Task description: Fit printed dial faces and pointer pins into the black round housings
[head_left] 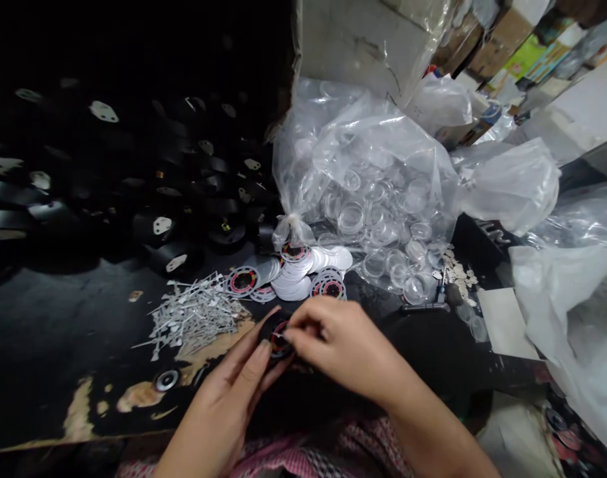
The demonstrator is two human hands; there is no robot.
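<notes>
My left hand [236,378] is closed around a small round black gauge [279,342], tilted up toward me, its dial ringed in red. Over that dial my right hand [328,332] pinches a thin pale gauge needle at the fingertips; the fingers partly hide it. Left of my hands lies a heap of similar pale grey needles [194,315]. Just beyond my hands, printed dial discs [243,281] are spread in overlapping rows, some face up and others showing plain white backs [293,282].
Black round housings [168,229] with pale plates crowd the back left. A clear plastic bag of transparent round covers [367,199] sits at the back right. Small pale metal plates [460,273] and a dark tool [425,307] lie to the right. One ring-shaped part [166,380] rests near the front edge.
</notes>
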